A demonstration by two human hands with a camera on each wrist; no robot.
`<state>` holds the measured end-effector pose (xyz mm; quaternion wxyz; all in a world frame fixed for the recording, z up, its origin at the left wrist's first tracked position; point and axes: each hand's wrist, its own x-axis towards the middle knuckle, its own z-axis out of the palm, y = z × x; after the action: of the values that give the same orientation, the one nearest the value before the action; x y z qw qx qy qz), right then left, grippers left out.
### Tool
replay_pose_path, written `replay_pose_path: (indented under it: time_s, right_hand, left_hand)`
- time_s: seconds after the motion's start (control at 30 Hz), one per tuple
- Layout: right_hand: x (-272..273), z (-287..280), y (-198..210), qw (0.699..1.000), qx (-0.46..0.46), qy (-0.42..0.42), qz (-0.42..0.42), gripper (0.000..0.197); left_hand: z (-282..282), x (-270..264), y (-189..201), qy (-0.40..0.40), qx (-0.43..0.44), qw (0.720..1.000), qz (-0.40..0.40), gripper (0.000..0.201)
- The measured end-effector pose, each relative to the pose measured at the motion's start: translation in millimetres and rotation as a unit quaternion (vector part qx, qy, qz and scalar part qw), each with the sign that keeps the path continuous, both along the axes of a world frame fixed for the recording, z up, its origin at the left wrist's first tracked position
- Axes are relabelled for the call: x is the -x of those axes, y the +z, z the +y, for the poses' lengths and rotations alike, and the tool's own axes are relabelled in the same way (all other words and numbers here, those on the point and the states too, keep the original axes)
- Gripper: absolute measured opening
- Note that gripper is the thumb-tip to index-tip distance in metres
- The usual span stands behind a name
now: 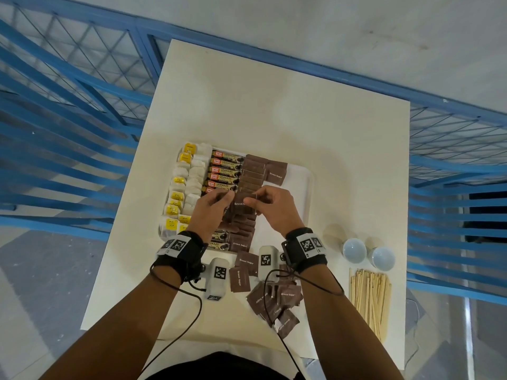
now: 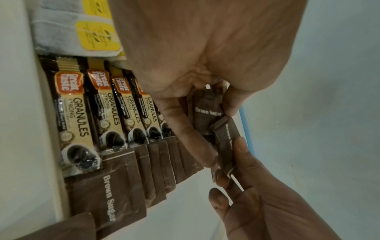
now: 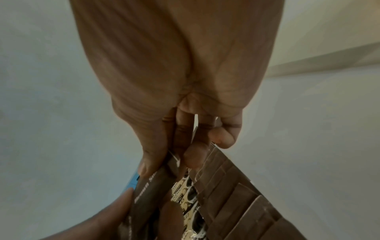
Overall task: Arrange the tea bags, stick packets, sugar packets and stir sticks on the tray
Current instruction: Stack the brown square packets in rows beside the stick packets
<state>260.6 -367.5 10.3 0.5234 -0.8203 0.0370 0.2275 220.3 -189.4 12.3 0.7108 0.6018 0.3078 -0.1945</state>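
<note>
Near edge of table [image 1: 315, 111]: loose sugar packets [image 1: 270, 294], with stir sticks [image 1: 369, 294] to their right. Above the tray [image 1: 308, 185], left hand [image 1: 208, 208] and right hand [image 1: 277, 208] each pinch brown sugar packets [image 1: 241, 204] between thumb and fingers. Tea bags [image 1: 182, 187] and stick packets [image 1: 223, 171] fill the tray's left.

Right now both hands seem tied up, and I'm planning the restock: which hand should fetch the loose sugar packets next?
Probably the right hand. The loose sugar packets lie off the tray, beneath its wrist; the left hand could keep gripping the held packets.
</note>
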Motion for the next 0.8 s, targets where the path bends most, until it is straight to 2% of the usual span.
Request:
replay_pose_path:
  time_s: [0.17, 0.4, 0.53, 0.8]
  right_hand:
    - [-4, -8, -1, 1.0, 0.003, -0.021, 0.004, 0.015]
    - [-33, -40, -23, 0.975, 0.126, -0.173, -0.051, 0.02]
    - [-41, -40, -36, 0.969, 0.169, -0.174, -0.049, 0.022]
    - [-43, -28, -40, 0.963, 0.187, -0.182, -0.066, 0.02]
  left_hand:
    - [3, -2, 0, 0.027, 0.024, 0.999, 0.018, 0.025]
    - [10, 1, -1, 0.015, 0.033, 0.999, 0.025, 0.03]
    - [9, 4, -3, 0.012, 0.037, 0.999, 0.032, 0.031]
    - [7, 7, -5, 0.001, 0.032, 0.999, 0.036, 0.029]
